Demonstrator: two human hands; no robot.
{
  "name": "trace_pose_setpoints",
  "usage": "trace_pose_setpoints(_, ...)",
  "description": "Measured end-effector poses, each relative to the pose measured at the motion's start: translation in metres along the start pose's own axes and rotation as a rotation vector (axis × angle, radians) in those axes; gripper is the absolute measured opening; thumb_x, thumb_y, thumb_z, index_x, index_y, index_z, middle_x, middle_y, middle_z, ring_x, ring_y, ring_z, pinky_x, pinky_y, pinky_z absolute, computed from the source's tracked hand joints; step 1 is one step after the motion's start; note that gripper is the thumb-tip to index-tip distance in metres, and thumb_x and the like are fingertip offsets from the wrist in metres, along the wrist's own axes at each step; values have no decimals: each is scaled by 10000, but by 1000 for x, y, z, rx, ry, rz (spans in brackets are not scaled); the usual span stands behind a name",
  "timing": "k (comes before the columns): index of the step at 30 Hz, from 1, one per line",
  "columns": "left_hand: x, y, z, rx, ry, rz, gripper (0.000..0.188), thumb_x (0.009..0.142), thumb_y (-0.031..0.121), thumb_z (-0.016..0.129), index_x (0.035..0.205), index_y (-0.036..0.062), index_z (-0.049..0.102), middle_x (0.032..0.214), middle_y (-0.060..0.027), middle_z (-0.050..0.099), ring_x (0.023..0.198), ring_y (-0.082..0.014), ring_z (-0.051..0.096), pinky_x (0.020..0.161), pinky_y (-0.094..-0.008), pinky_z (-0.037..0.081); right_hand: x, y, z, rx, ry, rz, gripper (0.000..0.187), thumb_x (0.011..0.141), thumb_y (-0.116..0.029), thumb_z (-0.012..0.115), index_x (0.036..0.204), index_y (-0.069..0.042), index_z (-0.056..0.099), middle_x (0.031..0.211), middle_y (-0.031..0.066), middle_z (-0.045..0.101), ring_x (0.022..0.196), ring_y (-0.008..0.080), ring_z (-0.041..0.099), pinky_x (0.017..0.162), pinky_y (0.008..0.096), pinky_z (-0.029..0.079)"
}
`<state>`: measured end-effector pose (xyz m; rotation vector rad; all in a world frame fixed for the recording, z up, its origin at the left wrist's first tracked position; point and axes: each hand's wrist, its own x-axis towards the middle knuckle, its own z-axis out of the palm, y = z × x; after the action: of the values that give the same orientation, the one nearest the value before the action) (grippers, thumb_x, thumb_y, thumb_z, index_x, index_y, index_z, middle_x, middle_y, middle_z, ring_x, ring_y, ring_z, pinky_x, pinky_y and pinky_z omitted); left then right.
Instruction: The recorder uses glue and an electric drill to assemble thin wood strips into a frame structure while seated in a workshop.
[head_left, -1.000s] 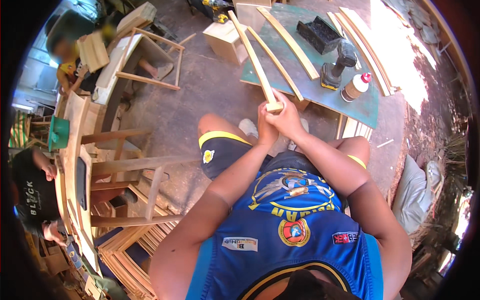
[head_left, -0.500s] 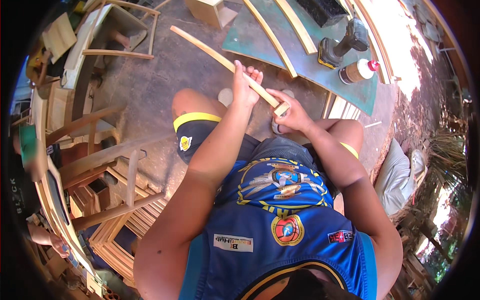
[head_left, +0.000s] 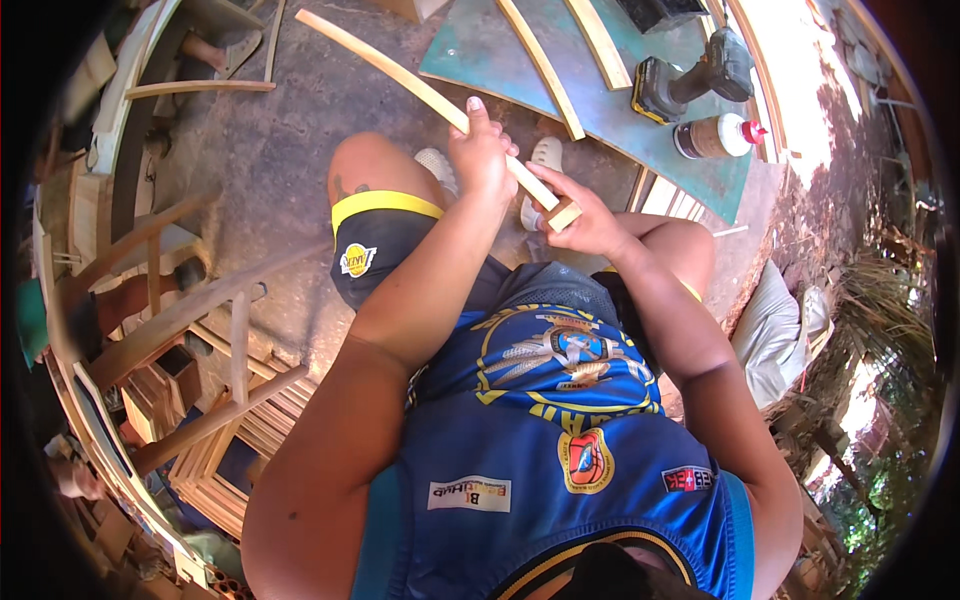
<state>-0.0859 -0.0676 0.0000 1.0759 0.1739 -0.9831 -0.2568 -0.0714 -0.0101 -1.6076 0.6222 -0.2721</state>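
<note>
A long, pale wooden strip (head_left: 385, 65) slants across in front of me, its far end up to the left. My left hand (head_left: 482, 155) is closed around its middle, fingers wrapped and thumb on top. At the near end, a short wooden block (head_left: 563, 215) sits crosswise against the strip; whether the two are fastened cannot be told. My right hand (head_left: 590, 215) grips this end, with the index finger along the strip and the block between the fingers. The palm hides part of the grip.
On the green board (head_left: 480, 62) ahead lie curved wooden strips (head_left: 545, 70), a cordless drill (head_left: 695, 82) and a glue bottle with a red cap (head_left: 715, 136). Wooden frames (head_left: 215, 440) stand at the left, near another person's foot (head_left: 238, 52). A pale sack (head_left: 775, 340) lies at right.
My left hand's fingers, partly spread before, are now wrapped around the strip. My right hand still holds the block end. The whole view has shifted slightly.
</note>
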Motion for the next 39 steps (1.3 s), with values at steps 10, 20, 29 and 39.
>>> trace_pose_setpoints(10, -7, -2, -23, -248, -100, -28, 305, 953, 400, 516, 894, 124, 402, 724, -21, 433, 629, -145, 468, 610, -316, 469, -3, 2, 2, 35, -73, -47, 945, 634, 34, 642, 1477, -181, 273, 871, 37, 548, 790, 118, 545, 738, 269, 466)
trace_pose_setpoints(20, -14, 1, -49, -261, -305, -227, 330, 950, 435, 508, 800, 141, 486, 529, 64, 332, 435, -52, 309, 427, -213, 291, -15, 7, 20, 23, -25, -231, 995, 637, 51, 684, 1495, -130, 214, 855, 34, 516, 761, 125, 506, 729, 266, 455)
trace_pose_setpoints(29, -9, 2, -30, -183, -198, -228, 283, 952, 381, 532, 876, 114, 477, 541, 58, 315, 430, -56, 288, 410, -222, 298, -7, 3, 7, -39, -96, -91, 969, 663, 50, 669, 1496, -150, 217, 987, 79, 570, 854, 161, 561, 786, 287, 467)
trace_pose_setpoints(39, 8, 13, -12, -145, -136, -220, 257, 943, 352, 559, 907, 102, 510, 557, 61, 322, 439, -54, 296, 417, -221, 294, 3, -10, -30, -254, -9, -160, 927, 690, -8, 716, 1482, -125, 248, 1234, 144, 543, 1118, 219, 545, 949, 303, 434)
